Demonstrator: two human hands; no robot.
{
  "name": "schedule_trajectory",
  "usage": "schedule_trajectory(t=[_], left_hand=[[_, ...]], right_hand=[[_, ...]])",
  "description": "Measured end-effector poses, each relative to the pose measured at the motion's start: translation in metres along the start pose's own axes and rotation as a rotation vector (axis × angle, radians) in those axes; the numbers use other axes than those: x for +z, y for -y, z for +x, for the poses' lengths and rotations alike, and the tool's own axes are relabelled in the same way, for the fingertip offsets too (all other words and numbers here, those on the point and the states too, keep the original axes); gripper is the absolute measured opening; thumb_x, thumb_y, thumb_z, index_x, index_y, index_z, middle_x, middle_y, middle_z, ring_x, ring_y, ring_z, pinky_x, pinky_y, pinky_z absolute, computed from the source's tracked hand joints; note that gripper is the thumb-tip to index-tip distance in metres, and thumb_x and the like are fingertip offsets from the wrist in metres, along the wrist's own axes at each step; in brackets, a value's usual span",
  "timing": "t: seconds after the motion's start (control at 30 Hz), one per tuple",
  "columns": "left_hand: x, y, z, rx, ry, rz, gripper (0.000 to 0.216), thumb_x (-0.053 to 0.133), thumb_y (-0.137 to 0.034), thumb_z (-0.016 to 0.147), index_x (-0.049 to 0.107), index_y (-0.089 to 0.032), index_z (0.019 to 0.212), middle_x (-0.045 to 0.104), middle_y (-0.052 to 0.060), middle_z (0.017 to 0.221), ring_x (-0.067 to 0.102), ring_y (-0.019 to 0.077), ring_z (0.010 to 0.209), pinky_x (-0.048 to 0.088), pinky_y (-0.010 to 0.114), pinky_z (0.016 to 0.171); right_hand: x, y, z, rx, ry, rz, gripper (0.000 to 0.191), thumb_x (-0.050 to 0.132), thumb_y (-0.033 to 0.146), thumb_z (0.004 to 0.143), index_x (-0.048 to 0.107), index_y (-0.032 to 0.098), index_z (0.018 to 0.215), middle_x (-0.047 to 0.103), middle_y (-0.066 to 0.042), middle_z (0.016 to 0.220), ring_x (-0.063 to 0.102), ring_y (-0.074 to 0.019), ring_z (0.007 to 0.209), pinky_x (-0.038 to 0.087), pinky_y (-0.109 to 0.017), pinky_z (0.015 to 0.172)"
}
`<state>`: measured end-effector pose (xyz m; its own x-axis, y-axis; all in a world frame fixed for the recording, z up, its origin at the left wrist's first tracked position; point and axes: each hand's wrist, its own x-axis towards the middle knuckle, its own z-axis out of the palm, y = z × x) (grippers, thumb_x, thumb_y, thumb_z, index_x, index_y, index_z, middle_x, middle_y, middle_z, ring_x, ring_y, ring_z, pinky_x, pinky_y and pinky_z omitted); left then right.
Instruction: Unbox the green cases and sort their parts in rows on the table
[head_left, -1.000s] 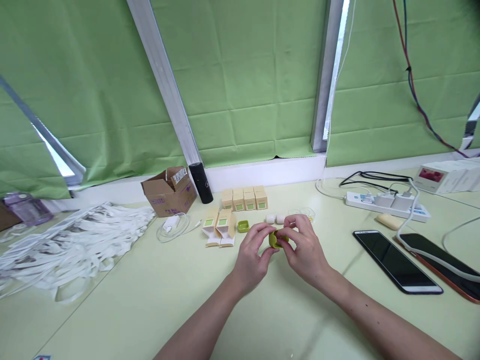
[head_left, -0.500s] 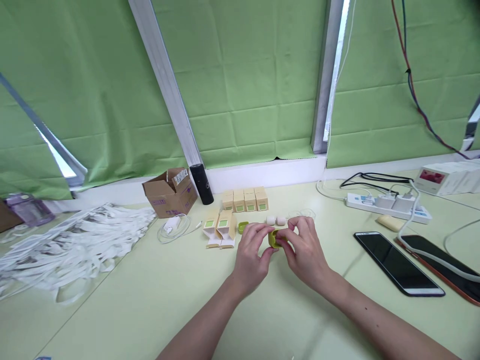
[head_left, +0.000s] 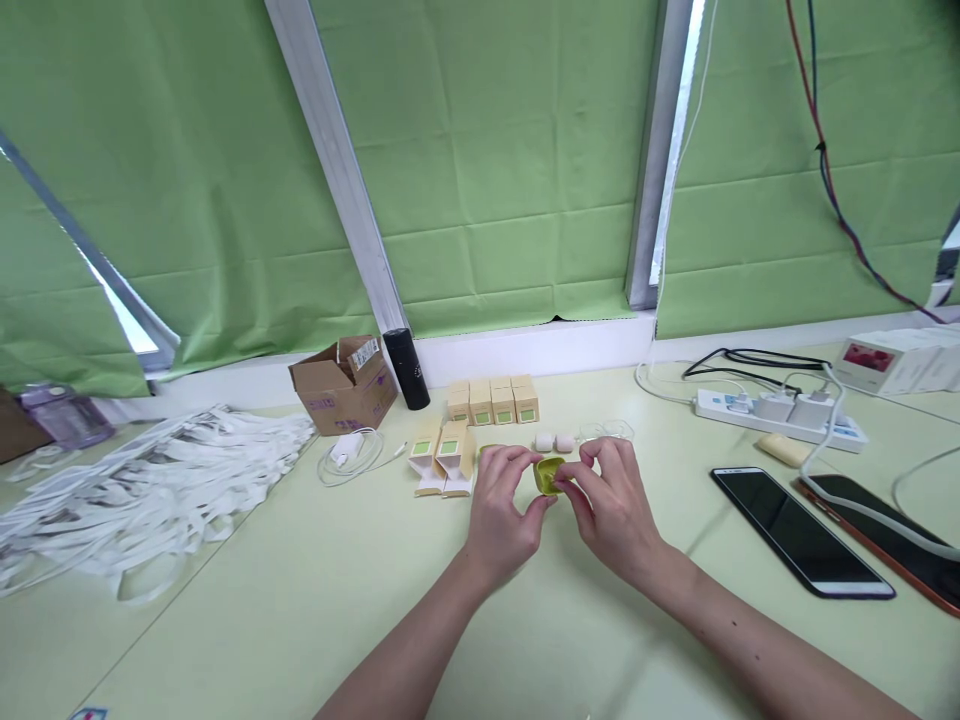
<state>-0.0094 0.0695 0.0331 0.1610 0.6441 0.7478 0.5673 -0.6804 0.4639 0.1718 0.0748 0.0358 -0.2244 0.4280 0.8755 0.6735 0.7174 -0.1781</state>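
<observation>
Between my fingertips is a small hollow yellow-green case (head_left: 549, 474), its open side turned toward me. My left hand (head_left: 508, 512) pinches its left edge with thumb and fingers. On the right side, my right hand (head_left: 609, 502) has thumb and fingers closed at its rim. Just behind the hands lie two small pale pinkish-white pieces (head_left: 554, 442) beside a thin clear loop (head_left: 606, 430). Part of another green piece (head_left: 486, 448) shows past my left hand, which mostly covers it. Two opened small cartons (head_left: 454, 455) with green labels stand left of it.
Several closed small cartons (head_left: 493, 400) line up behind. At left are a cardboard box (head_left: 346, 390), black bottle (head_left: 406, 368), charger with cable (head_left: 346, 450) and white straps (head_left: 172, 490). Phones (head_left: 802, 532), a power strip (head_left: 780, 415) and white boxes (head_left: 896, 360) occupy the right.
The case has turned, so more of its hollow inside faces me. My left hand now covers more of the other green piece. The view has shifted slightly.
</observation>
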Motion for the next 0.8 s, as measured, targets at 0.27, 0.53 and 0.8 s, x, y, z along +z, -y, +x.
schedule_trajectory(t=[0.27,0.53,0.8], left_hand=[[-0.005,0.01,0.006,-0.146,-0.082,0.013,0.039,0.078,-0.014,0.082,0.067,-0.025,0.117,0.066,0.007,0.114,0.057,0.0284,0.113,0.048,0.046,0.099],[-0.007,0.024,0.008,-0.234,-0.191,-0.044,0.04,0.077,-0.016,0.082,0.068,-0.027,0.119,0.068,0.006,0.117,0.058,0.0267,0.114,0.049,0.04,0.096],[-0.013,0.049,0.014,-0.435,-0.348,-0.232,0.042,0.076,-0.028,0.083,0.068,-0.022,0.124,0.067,0.01,0.123,0.06,0.0224,0.1,0.049,0.036,0.087]], right_hand=[[-0.005,-0.001,0.001,0.002,-0.036,0.002,0.017,0.061,0.007,0.094,0.065,0.023,0.099,0.047,-0.007,0.095,0.045,-0.0265,0.094,0.045,-0.041,0.08],[-0.002,-0.015,-0.001,0.075,-0.018,0.003,0.01,0.058,0.012,0.097,0.062,0.022,0.098,0.052,-0.007,0.099,0.049,-0.026,0.097,0.043,-0.04,0.084],[0.024,-0.033,0.008,0.097,0.103,-0.05,0.008,0.058,0.016,0.099,0.064,0.021,0.097,0.054,-0.007,0.1,0.049,-0.0252,0.096,0.04,-0.04,0.085]])
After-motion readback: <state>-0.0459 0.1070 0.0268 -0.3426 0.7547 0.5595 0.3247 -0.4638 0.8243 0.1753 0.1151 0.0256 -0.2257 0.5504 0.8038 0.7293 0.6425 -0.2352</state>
